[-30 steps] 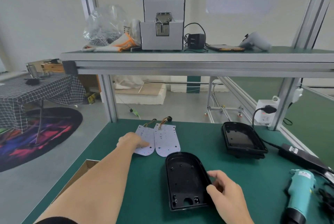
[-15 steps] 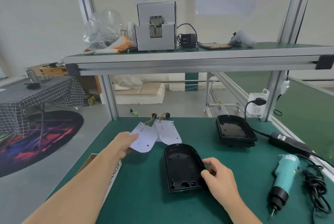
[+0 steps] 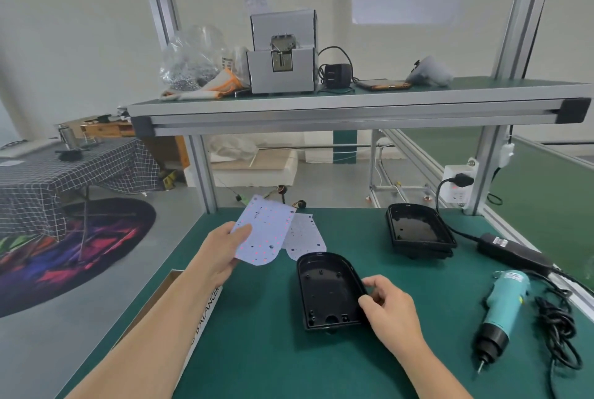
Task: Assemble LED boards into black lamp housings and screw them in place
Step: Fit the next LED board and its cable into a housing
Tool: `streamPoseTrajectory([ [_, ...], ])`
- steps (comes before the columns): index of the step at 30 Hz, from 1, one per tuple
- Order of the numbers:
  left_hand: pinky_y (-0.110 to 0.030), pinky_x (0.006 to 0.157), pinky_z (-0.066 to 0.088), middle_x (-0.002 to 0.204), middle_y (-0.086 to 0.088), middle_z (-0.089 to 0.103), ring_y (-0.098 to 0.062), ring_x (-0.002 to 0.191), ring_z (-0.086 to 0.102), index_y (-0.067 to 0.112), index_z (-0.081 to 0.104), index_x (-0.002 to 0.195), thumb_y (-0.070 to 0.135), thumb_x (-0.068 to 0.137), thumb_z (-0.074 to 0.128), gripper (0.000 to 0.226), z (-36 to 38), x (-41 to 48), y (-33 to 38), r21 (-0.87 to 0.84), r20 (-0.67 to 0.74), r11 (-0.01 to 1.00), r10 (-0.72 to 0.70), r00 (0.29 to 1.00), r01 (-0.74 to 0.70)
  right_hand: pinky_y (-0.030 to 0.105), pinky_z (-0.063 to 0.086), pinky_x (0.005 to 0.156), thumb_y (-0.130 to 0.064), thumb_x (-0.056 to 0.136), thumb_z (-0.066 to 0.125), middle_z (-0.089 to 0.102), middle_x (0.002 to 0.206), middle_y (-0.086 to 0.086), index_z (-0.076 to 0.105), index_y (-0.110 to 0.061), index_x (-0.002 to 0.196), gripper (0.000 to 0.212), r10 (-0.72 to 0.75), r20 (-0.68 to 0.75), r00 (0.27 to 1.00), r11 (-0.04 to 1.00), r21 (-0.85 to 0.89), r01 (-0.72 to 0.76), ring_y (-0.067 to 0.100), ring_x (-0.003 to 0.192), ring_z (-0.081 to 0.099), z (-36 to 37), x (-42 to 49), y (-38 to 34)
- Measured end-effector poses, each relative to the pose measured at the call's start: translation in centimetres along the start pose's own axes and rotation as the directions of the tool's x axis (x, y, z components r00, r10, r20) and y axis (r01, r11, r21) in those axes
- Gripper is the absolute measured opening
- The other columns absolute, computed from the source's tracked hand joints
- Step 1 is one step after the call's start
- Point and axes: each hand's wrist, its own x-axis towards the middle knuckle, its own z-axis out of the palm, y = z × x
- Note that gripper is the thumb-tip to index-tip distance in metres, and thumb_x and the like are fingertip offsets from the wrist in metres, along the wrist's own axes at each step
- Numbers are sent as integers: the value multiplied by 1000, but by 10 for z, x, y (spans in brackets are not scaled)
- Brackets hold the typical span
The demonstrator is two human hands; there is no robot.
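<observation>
Glossy black plastic housing (image 3: 328, 292); matt white LED board (image 3: 263, 231); matt green bench mat (image 3: 289, 360); brushed aluminium frame (image 3: 321, 109).

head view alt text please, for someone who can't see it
A person's left hand holds an LED board above a green bench while the right hand grips the edge of an open black housing. A second board lies on the bench, and a teal screwdriver lies at right.

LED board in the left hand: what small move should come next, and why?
Probably carry the LED board right and down into the black housing: the left hand holds it raised, the right hand grips the empty housing's edge.
</observation>
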Motion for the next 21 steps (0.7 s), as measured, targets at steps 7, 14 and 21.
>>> streamPoseTrajectory([
  [7, -37, 85, 58, 119, -16, 71, -26, 100, 69, 4, 66, 118, 19, 90, 71, 32, -3, -53, 4, -33, 403, 999, 15, 915, -2, 33, 48, 68, -19, 85, 63, 62, 71, -3, 67, -32, 96, 18, -14, 1, 1000, 1000, -17, 14, 16, 70, 56, -1, -1, 0],
  [14, -34, 89, 53, 113, -14, 71, -26, 100, 67, 5, 73, 109, 19, 77, 84, 36, -9, -83, 2, 66, 643, 997, -65, 763, 29, 31, 45, 84, -34, 88, 73, 58, 114, -10, 45, -26, 144, 63, -8, -147, 989, 994, 103, 23, 2, 94, 57, 2, 3, -2],
  [21, -29, 90, 47, 98, -6, 70, -19, 93, 63, 9, 72, 97, 18, 80, 76, 20, -2, -93, 17, 217, 771, 973, -123, 625, -76, 2, 39, 79, -6, 94, 65, 48, 133, 5, 33, -20, 154, 69, -427, -125, 896, 896, 79, 438, 9, 83, 56, -25, 24, -61],
])
